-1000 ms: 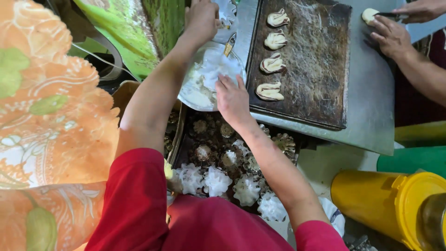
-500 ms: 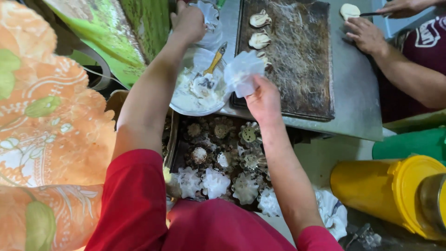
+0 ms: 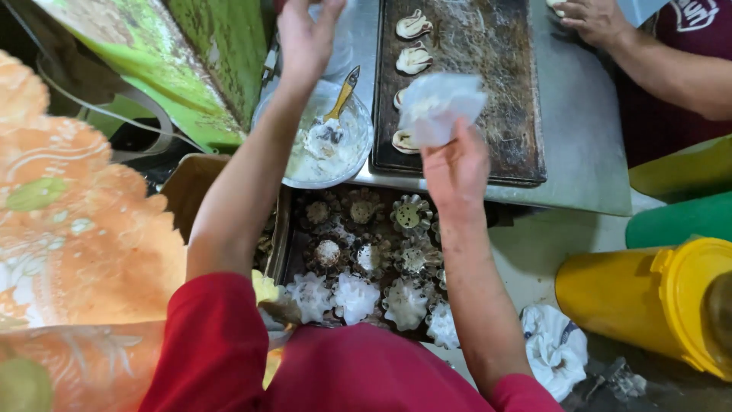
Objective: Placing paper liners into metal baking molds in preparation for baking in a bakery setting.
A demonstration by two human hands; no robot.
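Observation:
My right hand (image 3: 456, 164) grips a crumpled white paper liner (image 3: 438, 107) above the near edge of a dark baking tray (image 3: 488, 84). Shaped pieces of pale dough (image 3: 412, 58) lie in a line along the tray's left side. My left hand (image 3: 305, 38) is raised over the far rim of a clear glass bowl (image 3: 358, 156), fingers apart, holding nothing I can see. The bowl holds white paste and a yellow-handled brush (image 3: 341, 95). Below the table edge, a box (image 3: 286, 236) holds several fluted metal moulds (image 3: 408, 215), some lined with white paper.
Another person's hand (image 3: 593, 17) and arm rest at the tray's far right on the metal table (image 3: 587, 145). A yellow lidded bucket (image 3: 648, 297) stands at the lower right, with a green container (image 3: 679, 217) above it. Orange patterned cloth (image 3: 69, 229) fills the left.
My right hand has lifted a white paper liner from beside the bowl and carried it right, over the tray's edge. My left hand has stayed raised above the bowl.

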